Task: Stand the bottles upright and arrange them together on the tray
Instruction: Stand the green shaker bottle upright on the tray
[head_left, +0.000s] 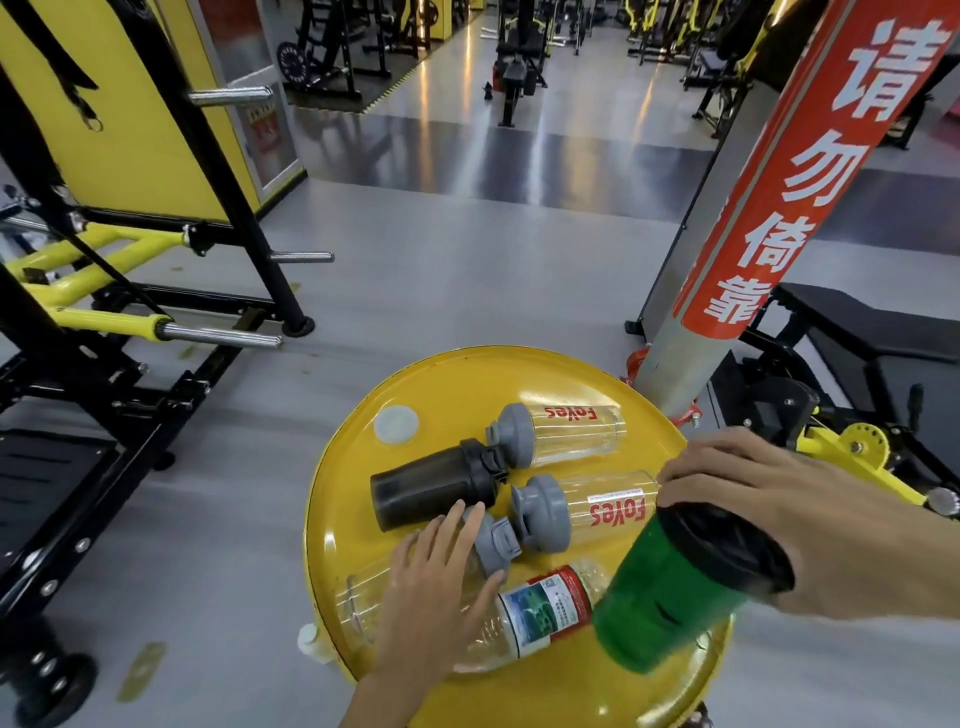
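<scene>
Gripping the green bottle (660, 597) by its black lid, the right hand (769, 519) is holding it tilted above the near right edge of the yellow tray (353, 467), its base seemingly clear of the tray surface. Fingers are curling around the lid rim, closed on it. The left hand (436, 582) is lying flat and spread, fingers open, over a clear grey-lidded bottle (363, 597) lying at the near left edge, pressing or reaching rather than grasping it. Just beside it a labelled water bottle (540, 608) is lying on its side along the near edge, partly under the green one. Toward the middle, a black bottle (431, 483) and a clear Foyes bottle (597, 512) are lying down, and another Foyes bottle (566, 431) is lying nearer the far edge, next to a loose white cap (396, 424). Judging by this, the first bottle is being stood up, with all the others yet to be righted. Next, the green bottle needs turning vertical and setting base-down on a bare patch of tray, clear of the water bottle beneath it.
</scene>
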